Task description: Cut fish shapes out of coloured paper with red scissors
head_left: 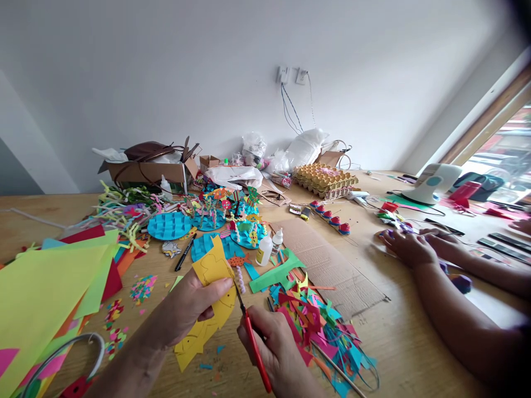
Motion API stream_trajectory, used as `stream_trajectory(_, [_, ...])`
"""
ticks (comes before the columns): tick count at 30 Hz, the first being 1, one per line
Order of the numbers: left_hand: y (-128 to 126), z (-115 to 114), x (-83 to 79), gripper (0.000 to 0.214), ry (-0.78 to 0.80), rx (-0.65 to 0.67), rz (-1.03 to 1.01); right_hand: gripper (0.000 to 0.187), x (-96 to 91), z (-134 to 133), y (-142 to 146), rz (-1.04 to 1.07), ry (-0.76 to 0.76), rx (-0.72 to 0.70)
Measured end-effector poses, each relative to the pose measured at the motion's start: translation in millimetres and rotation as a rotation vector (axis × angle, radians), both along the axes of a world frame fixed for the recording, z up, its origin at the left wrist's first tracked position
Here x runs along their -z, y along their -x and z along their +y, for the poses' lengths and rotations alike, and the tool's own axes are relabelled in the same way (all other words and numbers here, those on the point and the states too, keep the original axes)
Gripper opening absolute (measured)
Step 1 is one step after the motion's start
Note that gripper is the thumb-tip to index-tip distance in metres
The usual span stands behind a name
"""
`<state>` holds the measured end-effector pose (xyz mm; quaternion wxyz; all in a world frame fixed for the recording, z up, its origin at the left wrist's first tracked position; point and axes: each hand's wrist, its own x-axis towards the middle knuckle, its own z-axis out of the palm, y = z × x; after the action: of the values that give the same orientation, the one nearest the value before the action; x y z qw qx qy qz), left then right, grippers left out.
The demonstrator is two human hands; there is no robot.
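My left hand (188,307) pinches a piece of yellow paper (209,309) with pencil outlines, held up over the wooden table (406,342). My right hand (276,345) is closed round red-handled scissors (252,337), whose blades meet the right edge of the yellow paper. A pile of mixed paper offcuts (319,326) lies just right of my right hand.
Stacked colour sheets (50,287) lie at left. Blue paper discs with decorations (207,226), glue bottles (269,246), a black pen (185,253) and a cardboard sheet (327,265) lie ahead. Another person's hands (415,246) rest at right. A box (145,168) and egg trays (323,178) stand by the wall.
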<state>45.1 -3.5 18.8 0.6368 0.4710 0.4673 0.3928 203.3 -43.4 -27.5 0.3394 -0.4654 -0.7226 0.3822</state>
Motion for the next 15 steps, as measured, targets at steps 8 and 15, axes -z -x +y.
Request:
stream_trajectory(8, [-6.9,-0.5,5.8,0.022,-0.002,-0.026,-0.069,0.036,7.2,-0.1,1.0,0.081,0.036,0.017])
stream_trajectory(15, [-19.8,-7.6,6.2,0.017,-0.005,-0.091,-0.071,0.048,14.8,0.0,10.9,0.402,0.204,0.016])
